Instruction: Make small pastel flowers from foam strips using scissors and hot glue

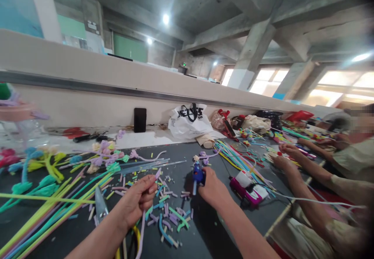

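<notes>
My left hand [138, 198] pinches a lilac pipe cleaner [158, 173]; its tip sticks up past my fingertips and its length hangs below the palm. My right hand [214, 187] is wrapped round a small blue glue gun [198, 174], with a pale translucent stick jutting from it toward me. Just beyond the gun lies a lilac pipe-cleaner flower [204, 157]. Cut bits of pipe cleaner [172, 212] in several colours are strewn between my hands. Partly behind my left forearm are scissors [101, 204], one grey blade showing.
Long pipe cleaners [37, 227] and finished flowers [102, 155] cover the left side. Clear glue sticks [146, 167] lie mid-table. A phone [140, 120] and a white bag [189, 122] stand by the partition. To the right are a magenta glue gun [248, 194] and a co-worker's arms [295, 181].
</notes>
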A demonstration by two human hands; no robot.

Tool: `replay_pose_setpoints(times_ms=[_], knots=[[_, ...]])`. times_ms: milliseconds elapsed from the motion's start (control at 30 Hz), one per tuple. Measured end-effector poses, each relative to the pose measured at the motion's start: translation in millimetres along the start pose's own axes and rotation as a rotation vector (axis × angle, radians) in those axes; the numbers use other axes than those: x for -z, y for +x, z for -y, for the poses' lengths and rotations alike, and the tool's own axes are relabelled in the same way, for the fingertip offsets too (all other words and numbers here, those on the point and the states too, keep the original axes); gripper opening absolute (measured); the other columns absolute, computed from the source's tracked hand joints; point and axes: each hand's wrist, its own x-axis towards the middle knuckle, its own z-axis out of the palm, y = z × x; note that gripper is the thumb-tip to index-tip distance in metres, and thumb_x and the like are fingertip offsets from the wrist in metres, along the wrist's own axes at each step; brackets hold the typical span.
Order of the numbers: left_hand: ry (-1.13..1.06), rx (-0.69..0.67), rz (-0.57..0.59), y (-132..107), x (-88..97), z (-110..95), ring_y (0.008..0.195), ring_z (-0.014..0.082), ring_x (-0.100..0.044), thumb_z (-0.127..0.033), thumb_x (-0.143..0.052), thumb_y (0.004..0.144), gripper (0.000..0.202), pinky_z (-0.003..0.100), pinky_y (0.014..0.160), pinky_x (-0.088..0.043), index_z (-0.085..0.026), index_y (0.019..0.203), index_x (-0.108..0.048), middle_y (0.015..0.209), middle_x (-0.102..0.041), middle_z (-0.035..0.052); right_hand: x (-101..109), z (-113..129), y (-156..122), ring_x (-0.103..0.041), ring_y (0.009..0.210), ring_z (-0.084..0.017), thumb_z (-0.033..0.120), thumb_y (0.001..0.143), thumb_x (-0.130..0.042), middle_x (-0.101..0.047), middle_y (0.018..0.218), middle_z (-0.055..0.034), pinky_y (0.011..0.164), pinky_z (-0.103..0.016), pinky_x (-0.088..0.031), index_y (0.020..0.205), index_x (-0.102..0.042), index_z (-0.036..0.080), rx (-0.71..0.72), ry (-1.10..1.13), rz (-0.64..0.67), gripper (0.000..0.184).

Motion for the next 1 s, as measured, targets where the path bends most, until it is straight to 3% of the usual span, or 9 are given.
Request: replay_pose_setpoints(times_ms=[100, 167, 233, 367, 667, 1000], knots=[[-0.052, 0.016, 0.001, 3, 5.3, 1, 0.035, -0.0015, -0.013, -0.031, -0.061, 0.074, 0.028, 0.013, 0.033, -0.007, -0.018, 0.068, -0.037, 0.051, -0.036, -0.0095, -3, 13, -16, -0.058, 0.079, -0.021, 0.022, 0.068, -0.053, -0.059, 0.092, -0.0074, 0.070, -0.031, -0.044, 0.101, -0.047, 0.019, 0.141, 0.310, -0.187, 0.034], [-0.083, 0.031, -0.002, 5, 8.5, 1, 0.034, -0.0014, -0.013, -0.030, -0.061, 0.074, 0.026, 0.013, 0.032, -0.008, -0.017, 0.070, -0.039, 0.051, -0.036, -0.0094, -11, 27, -32, -0.057, 0.063, -0.018, 0.026, 0.068, -0.056, -0.059, 0.075, -0.0032, 0.059, -0.028, -0.045, 0.088, -0.051, 0.022, 0.284, 0.612, -0.310, 0.021], [-0.108, 0.051, -0.003, 8, 10.6, 0, 0.034, -0.0018, -0.014, -0.028, -0.061, 0.074, 0.024, 0.012, 0.032, -0.008, -0.016, 0.070, -0.041, 0.051, -0.036, -0.0094, -19, 42, -46, -0.054, 0.056, -0.016, 0.022, 0.070, -0.054, -0.057, 0.069, -0.0018, 0.053, -0.026, -0.044, 0.082, -0.052, 0.022, 0.395, 0.740, -0.308, 0.012], [-0.145, 0.093, -0.041, 10, 11.9, -1, 0.033, -0.0029, -0.013, -0.028, -0.065, 0.070, 0.026, 0.011, 0.031, -0.005, -0.015, 0.067, -0.043, 0.050, -0.036, -0.0095, -30, 61, -60, -0.058, 0.073, -0.018, 0.014, 0.067, -0.053, -0.060, 0.085, -0.0058, 0.066, -0.027, -0.047, 0.088, -0.053, 0.022, 0.595, 0.698, -0.212, 0.023], [-0.084, 0.069, -0.039, 9, 9.0, 0, 0.034, -0.0027, -0.011, -0.031, -0.061, 0.074, 0.025, 0.012, 0.031, -0.005, -0.015, 0.066, -0.043, 0.051, -0.038, -0.0086, -41, 56, -58, -0.059, 0.070, -0.018, 0.012, 0.065, -0.054, -0.059, 0.078, -0.0052, 0.064, -0.026, -0.048, 0.086, -0.053, 0.022, 0.603, 0.604, -0.157, 0.023], [-0.040, 0.032, 0.000, 6, 4.6, 1, 0.034, -0.0020, -0.011, -0.029, -0.055, 0.079, 0.023, 0.012, 0.032, -0.006, -0.016, 0.066, -0.041, 0.052, -0.037, -0.0081, -61, 52, -58, -0.057, 0.061, -0.017, 0.015, 0.065, -0.057, -0.058, 0.069, -0.0021, 0.057, -0.025, -0.047, 0.078, -0.054, 0.023, 0.551, 0.565, -0.240, 0.016]])
